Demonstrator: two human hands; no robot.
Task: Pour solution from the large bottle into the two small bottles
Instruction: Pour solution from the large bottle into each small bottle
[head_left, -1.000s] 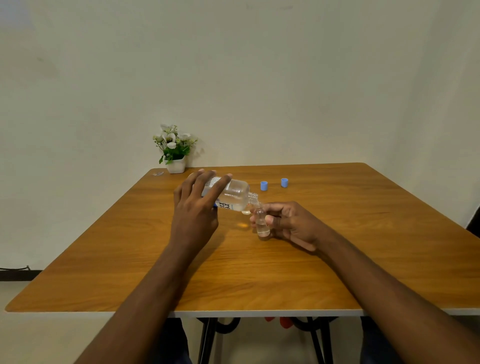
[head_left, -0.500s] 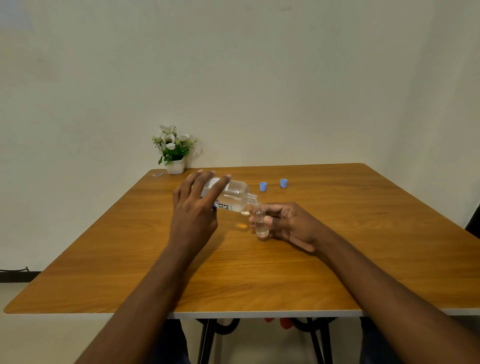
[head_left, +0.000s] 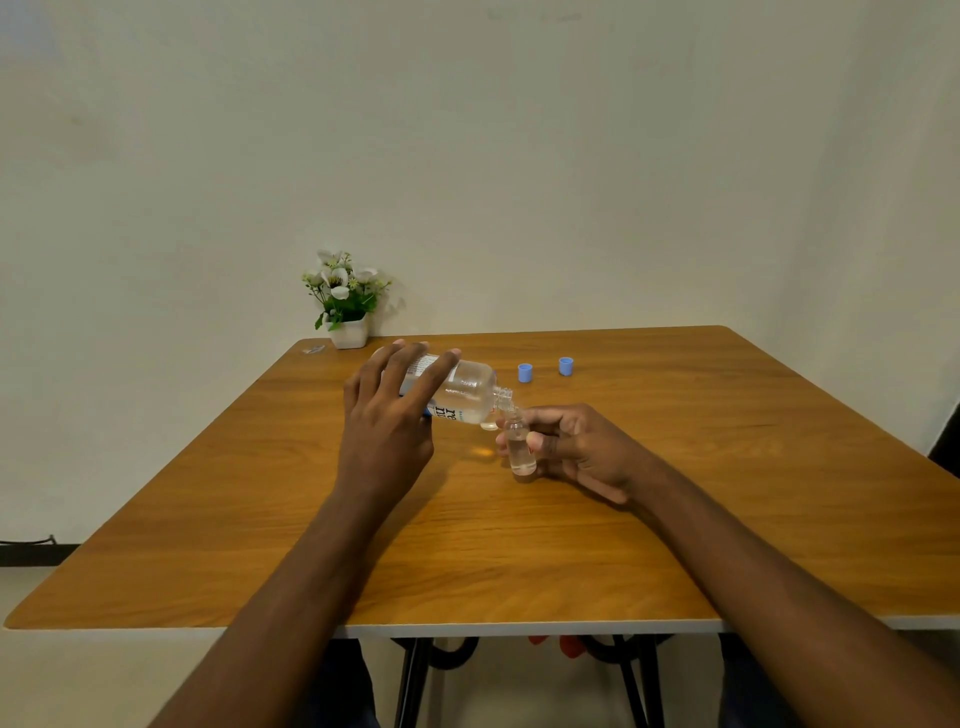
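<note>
Head view: the large bottle (head_left: 457, 392) lies almost on its side above the desk (head_left: 727, 519). Its long axis runs left to right, with the base toward the left hand (head_left: 387, 415) and the neck dipped to the right. The neck meets the open mouth of the small bottle (head_left: 519, 447), which stands upright just below it. The pour turns on this neck-over-mouth line — the mouth is narrow, so I judge that a slight drift would spill onto the desk.

The left grip is closed around the large bottle from above, fingers spread across its body; the thumb is hidden. The right hand (head_left: 576, 449) is the nearer one to the small bottle and pinches it at mid-height between thumb and fingers. Whether the small bottle's base touches the desk I cannot tell. Clear liquid shows in its lower part, so filling looks underway, not finished.

Two blue caps (head_left: 525, 372) sit beyond the hands — close to each other, apart from both bottles. A second small bottle does not show.
</note>
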